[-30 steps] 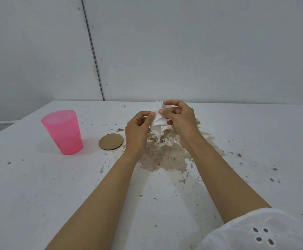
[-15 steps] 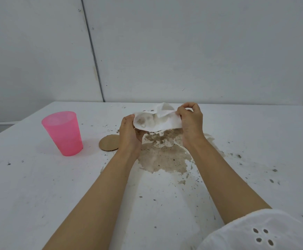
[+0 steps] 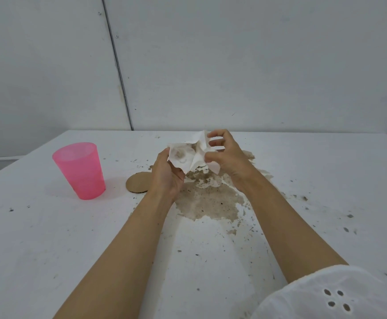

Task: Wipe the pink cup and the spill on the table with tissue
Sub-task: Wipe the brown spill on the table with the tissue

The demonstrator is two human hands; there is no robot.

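Observation:
A white tissue (image 3: 189,155) with a brown stain hangs crumpled above the table, held between both hands. My left hand (image 3: 166,174) holds its left side from below. My right hand (image 3: 228,157) pinches its right side with curled fingers. Under the hands a brown spill (image 3: 208,202) spreads over the white table (image 3: 49,238). The pink cup (image 3: 79,170) stands upright at the left, apart from both hands.
A round brown cardboard coaster (image 3: 137,185) lies between the cup and the spill, partly behind my left wrist. Dark specks are scattered around the spill and to the right. A grey wall rises behind the table's far edge.
The tissue was spread out between the hands half a second ago; now the hands have come closer together and the tissue is bunched up.

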